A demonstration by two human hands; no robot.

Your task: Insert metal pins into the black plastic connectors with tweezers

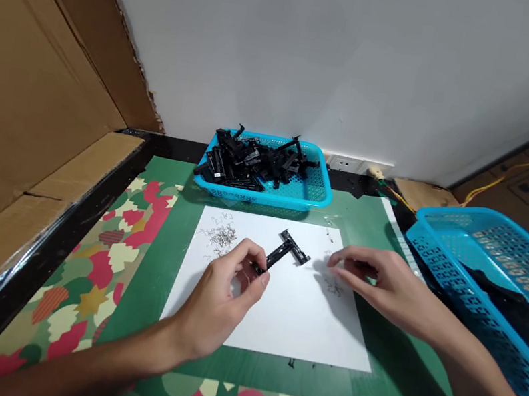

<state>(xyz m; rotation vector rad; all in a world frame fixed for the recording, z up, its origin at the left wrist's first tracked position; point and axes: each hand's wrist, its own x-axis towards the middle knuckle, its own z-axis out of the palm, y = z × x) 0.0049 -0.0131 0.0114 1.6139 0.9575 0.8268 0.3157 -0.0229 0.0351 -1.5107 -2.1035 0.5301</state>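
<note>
A black T-shaped plastic part (292, 249) is held by its stem in my left hand (228, 293), between thumb and fingers, above a white sheet (293, 328). Its crossbar points away from the hand, toward the upper right. To the right of it, my right hand (377, 281) hovers with thumb and index tips close together; whatever may be between them is too small to make out. Thin bent wire pieces (334, 288) lie on the sheet just below those fingertips. Left of the part is a larger pile of similar wire pieces (222, 237).
A blue basket (264, 198) heaped with black plastic parts (251, 158) stands at the back. Another blue basket (481, 295), with dark material inside, is at the right. Cardboard (34, 85) walls the left side. Small black bits (291, 363) lie by the sheet's front edge.
</note>
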